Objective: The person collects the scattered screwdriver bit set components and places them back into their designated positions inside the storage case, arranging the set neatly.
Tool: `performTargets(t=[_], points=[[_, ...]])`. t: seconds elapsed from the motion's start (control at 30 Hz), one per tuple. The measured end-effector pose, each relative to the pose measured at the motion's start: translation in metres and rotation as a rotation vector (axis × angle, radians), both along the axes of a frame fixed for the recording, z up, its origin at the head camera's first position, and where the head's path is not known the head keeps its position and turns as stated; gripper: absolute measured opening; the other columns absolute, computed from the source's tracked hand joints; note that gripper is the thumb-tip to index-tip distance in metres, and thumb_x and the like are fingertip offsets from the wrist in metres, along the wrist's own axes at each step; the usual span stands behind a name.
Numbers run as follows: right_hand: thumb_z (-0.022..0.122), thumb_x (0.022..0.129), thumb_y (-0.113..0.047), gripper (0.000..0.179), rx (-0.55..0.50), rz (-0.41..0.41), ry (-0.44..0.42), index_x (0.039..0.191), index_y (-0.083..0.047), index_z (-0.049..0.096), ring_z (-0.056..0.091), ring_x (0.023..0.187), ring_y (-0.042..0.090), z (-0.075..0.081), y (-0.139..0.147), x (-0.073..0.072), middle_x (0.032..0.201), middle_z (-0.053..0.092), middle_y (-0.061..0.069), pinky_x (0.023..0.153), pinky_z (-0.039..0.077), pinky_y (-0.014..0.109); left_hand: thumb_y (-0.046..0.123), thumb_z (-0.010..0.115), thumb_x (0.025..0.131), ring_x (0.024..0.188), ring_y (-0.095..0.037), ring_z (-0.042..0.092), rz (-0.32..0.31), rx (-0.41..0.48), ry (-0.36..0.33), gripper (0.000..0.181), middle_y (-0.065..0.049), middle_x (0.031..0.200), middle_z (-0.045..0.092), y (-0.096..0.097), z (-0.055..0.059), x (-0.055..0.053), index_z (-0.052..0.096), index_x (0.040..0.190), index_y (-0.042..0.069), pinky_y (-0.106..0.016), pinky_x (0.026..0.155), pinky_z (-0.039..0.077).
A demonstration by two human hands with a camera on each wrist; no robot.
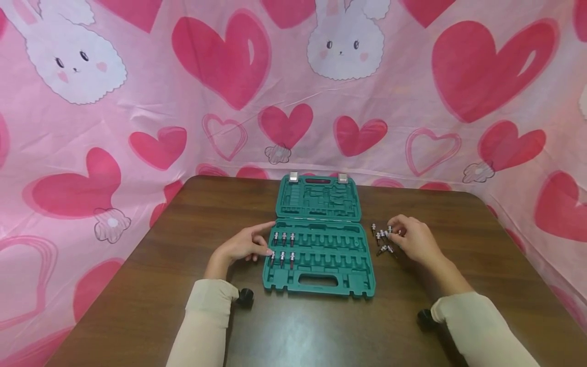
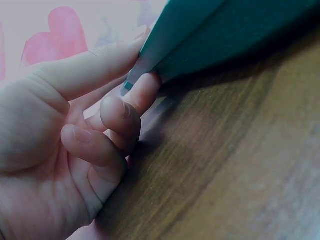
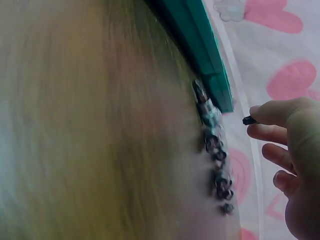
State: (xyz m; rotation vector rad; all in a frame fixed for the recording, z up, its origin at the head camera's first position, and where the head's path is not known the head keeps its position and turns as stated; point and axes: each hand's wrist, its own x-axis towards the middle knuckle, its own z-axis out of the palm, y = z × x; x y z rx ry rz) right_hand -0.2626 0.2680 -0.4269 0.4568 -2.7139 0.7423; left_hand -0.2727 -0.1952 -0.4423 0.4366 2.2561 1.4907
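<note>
as the green case (image 1: 350, 281) lies open near the middle of the brown table (image 1: 293, 336), its lid (image 1: 321, 204) folds back to the far side and comes close to the far edge, where a pink cloth (image 1: 399, 92) printed with hearts and rabbits hangs. wide stretches of tabletop run out to the left and right of the case, and a deep band of wood lies along its near side. six metal bits (image 1: 282, 259) sit at the left end of the tray, three in each row. a small cluster of loose bits (image 1: 378, 236) lies just beside the case on the right, well in from the right edge of the table.

the left hand (image 1: 245, 245) comes in from the near left and turns toward the case; its thumb laps the left rim, the index finger stretches toward the far side, and the other fingers bend below, so the edge is lightly gripped. the right hand (image 1: 412, 238) reaches from the near right, angled leftward over the cluster, with thumb and index finger pinching one dark-tipped bit (image 3: 248, 120) and the remaining fingers loosely curled. both forearms wear pale sleeves (image 1: 213, 295).
</note>
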Motion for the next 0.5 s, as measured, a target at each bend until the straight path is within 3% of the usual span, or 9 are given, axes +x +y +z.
performTargets(t=[0.33, 0.5], points=[[0.078, 0.082, -0.008, 0.023, -0.019, 0.02, -0.023, 0.101, -0.008, 0.065, 0.054, 0.076, 0.021, -0.01, -0.026, 0.004, 0.085, 0.061, 0.003, 0.066, 0.048, 0.036, 0.017, 0.078, 0.084, 0.05, -0.02, 0.052, 0.002, -0.005, -0.001, 0.08, -0.013, 0.078, 0.066, 0.0, 0.0, 0.001, 0.036, 0.151, 0.025, -0.027, 0.046, 0.041], [0.077, 0.083, -0.01, 0.023, -0.033, 0.024, -0.042, 0.102, -0.011, 0.065, 0.054, 0.078, 0.021, -0.011, -0.037, 0.003, 0.085, 0.06, 0.002, 0.068, 0.044, 0.039, 0.017, 0.078, 0.083, 0.05, -0.019, 0.051, 0.0, -0.001, -0.008, 0.08, -0.013, 0.075, 0.066, 0.0, 0.001, 0.001, 0.036, 0.151, 0.023, -0.027, 0.046, 0.04]])
